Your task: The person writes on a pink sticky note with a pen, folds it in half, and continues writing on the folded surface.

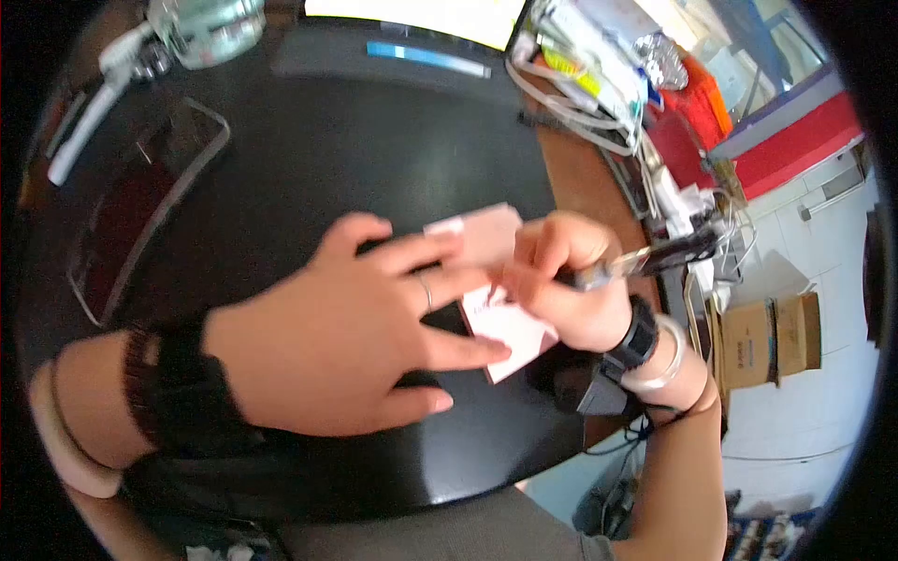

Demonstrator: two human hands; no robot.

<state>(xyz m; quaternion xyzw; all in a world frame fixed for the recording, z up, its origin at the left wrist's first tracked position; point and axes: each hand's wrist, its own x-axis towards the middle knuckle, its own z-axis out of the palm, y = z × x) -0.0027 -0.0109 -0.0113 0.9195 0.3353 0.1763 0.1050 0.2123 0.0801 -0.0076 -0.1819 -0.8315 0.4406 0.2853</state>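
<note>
A small pale pink sheet of paper (510, 338) lies on the dark desk, with faint dark marks near its middle. My left hand (351, 318) rests across its left side, fingers spread, a thin ring on one of them. In my right hand (575, 280) is a dark pen (645, 262), pinched between thumb and fingers over the paper's right side. The pen's tip is hidden behind my fingers. Both wrists carry black bands.
A clear curved panel (154, 215) lies at the left, near a pale green transparent object (210, 33). A blue-and-white strip (426, 59) sits below a bright screen (421, 17). Cables (580, 117) and clutter crowd the right edge; cardboard boxes (762, 341) stand beyond.
</note>
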